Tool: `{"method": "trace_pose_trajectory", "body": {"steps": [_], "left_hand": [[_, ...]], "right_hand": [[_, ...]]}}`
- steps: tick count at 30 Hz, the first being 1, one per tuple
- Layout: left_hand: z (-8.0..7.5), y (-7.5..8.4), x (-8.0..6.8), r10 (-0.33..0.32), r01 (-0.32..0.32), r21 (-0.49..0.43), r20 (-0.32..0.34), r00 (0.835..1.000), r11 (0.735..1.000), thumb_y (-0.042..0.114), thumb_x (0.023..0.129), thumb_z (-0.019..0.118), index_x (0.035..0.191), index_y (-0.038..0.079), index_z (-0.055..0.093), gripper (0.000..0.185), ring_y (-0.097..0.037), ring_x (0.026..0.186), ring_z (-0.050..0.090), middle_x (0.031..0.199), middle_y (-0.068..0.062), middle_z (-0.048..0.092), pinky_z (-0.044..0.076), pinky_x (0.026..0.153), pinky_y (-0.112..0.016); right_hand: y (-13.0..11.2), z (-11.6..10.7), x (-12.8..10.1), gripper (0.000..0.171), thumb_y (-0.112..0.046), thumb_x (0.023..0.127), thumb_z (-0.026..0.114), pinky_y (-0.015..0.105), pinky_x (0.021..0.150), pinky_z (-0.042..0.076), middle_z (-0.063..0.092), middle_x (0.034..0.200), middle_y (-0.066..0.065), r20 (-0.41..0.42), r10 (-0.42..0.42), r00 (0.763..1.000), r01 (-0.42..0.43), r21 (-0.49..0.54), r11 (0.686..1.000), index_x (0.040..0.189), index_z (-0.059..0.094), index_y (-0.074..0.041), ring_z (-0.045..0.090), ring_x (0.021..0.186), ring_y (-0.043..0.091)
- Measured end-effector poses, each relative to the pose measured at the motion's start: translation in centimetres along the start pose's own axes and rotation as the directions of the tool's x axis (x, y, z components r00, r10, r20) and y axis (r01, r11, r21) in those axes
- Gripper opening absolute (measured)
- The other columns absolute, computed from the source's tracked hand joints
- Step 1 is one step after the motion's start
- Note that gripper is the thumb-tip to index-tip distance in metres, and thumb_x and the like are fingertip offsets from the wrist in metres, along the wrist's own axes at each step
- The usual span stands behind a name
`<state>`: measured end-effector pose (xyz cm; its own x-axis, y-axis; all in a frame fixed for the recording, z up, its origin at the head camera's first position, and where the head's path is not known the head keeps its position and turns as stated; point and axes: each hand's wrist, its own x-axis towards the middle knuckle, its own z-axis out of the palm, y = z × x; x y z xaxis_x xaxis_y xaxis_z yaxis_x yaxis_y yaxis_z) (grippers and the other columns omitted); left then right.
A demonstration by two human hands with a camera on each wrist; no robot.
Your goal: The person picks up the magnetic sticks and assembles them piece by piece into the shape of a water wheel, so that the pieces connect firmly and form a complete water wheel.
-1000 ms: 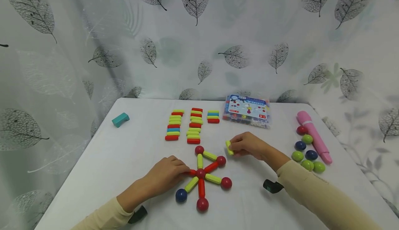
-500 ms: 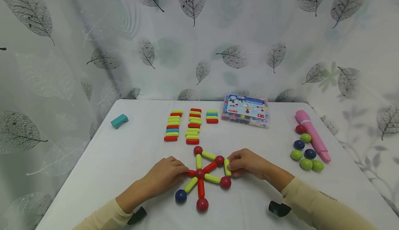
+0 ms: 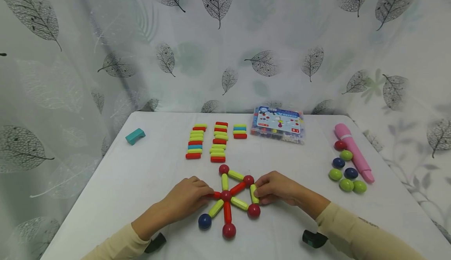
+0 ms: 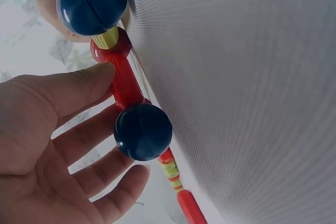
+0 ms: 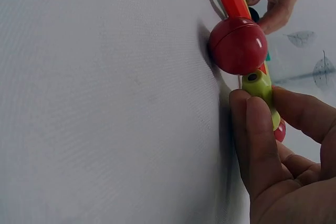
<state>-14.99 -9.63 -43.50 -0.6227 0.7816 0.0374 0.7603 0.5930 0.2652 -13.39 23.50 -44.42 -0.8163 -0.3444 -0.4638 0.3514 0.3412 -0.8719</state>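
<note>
right hand pinches a lime rod, which lies at 3 o'clock of the red hub ball
change: over the last half second the rod has come inward, from outside to between the 2 o'clock red ball and the 4 o'clock red ball; the latter has shifted slightly toward 6 o'clock
reading: this gap now looks bridged, or nearly; cannot tell whether both ends have joined
left hand, well apart, pinches the 9 o'clock red rod, seemingly steadying it
</note>
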Motion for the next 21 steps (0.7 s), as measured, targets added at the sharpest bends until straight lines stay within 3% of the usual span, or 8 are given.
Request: {"method": "trace_pose_trajectory", "body": {"steps": [21], "left_hand": [[-0.09,0.14,-0.15,0.002,-0.002,-0.002,-0.014,1.0,1.0,0.024,0.086,0.083,0.118,0.017,0.076,0.033,-0.016,0.104,0.064,0.109,0.004,0.075,0.057,0.085,-0.034]], "right_hand": [[-0.16,0.78,0.27,0.026,-0.017,0.093,0.076,0.024,0.068,0.059,0.072,0.085,0.007,-0.046,0.019,0.999,-0.018,0.015,1.0,0.11,0.073,0.002,0.069,0.069,0.015]]}}
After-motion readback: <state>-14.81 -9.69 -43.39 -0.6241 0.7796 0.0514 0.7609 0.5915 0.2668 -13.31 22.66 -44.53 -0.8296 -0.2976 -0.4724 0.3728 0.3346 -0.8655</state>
